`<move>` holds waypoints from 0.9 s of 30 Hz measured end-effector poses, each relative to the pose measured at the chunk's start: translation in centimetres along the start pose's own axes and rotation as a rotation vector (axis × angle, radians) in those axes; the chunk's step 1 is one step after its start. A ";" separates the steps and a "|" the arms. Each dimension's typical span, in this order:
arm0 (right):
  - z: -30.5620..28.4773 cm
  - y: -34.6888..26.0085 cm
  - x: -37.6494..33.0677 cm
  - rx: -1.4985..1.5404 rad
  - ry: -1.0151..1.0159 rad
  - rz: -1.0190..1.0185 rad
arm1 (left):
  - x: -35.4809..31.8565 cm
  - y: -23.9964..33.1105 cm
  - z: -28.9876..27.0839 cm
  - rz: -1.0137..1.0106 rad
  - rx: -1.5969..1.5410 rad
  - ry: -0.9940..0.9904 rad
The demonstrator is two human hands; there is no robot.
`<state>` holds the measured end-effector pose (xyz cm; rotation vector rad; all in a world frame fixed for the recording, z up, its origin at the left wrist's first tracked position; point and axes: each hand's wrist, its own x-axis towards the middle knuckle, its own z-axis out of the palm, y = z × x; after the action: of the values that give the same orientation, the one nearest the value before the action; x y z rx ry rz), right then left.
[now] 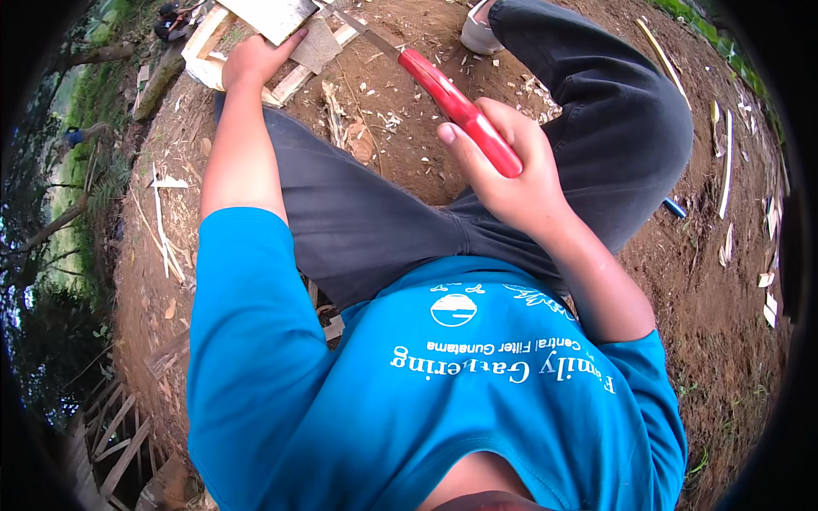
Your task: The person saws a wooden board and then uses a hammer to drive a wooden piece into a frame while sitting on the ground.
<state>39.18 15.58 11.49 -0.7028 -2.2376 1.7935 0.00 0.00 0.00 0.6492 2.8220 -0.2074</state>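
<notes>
Right hand (527, 163), one o'clock: fingers curled round a red-handled tool (460, 109), thumb apparently standing off the handle. A fuller wrap, thumb laid down, should steady it.

Blade (368, 34), one: narrow, pointing between ten and eleven o'clock, tip near the panel's corner; contact cannot be told.

Left hand (250, 61), eleven o'clock: thumb at the near edge of the panel; fingers hidden, closure cannot be told. Thumb sits near the blade; best drawn back before any stroke.

Pale panel (271, 13), eleven o'clock: partly out of view; would benefit from firm backing.

Grey-brown piece (318, 48), flat, just beside the panel.

Pale wooden frame (204, 70), between ten and eleven o'clock: possible support, if steady.

Right leg (630, 119), two o'clock: bent, dark-trousered; strokes should stay clear of it.
</notes>
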 end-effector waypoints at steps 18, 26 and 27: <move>-0.9 1.3 -1.0 0.056 0.005 -0.023 | -1.4 -0.8 0.4 -0.039 -0.033 0.018; 3.3 2.3 5.3 0.112 0.069 -0.027 | -2.0 1.0 1.0 -0.002 -0.048 0.024; 2.9 2.0 4.1 0.120 0.043 -0.007 | -1.9 0.3 0.7 -0.013 -0.047 0.025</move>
<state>34.88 15.33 8.29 -0.7016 -2.0832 1.8726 1.92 -0.62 -0.22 0.6283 2.8458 -0.1359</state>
